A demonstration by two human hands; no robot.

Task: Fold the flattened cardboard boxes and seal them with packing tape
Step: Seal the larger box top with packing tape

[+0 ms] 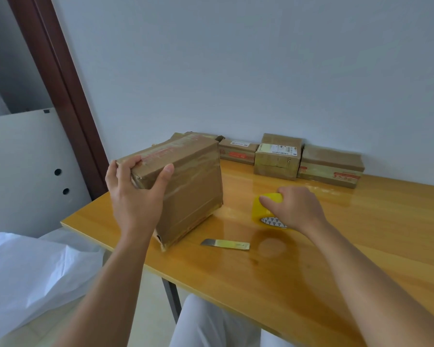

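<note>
The taped cardboard box [186, 181], brown and glossy with wrinkled clear tape, stands tilted near the left end of the glossy yellow wooden bench [361, 246]. The left hand [133, 194] has its grip curled round the box's near top corner. The right hand [296, 209] clasps a yellow tape roll [263, 209] resting on the bench beside the box. A flat blade cutter [226, 243] lies in front. Four sealed boxes [276, 157] line the pale grey wall [236, 58].
</note>
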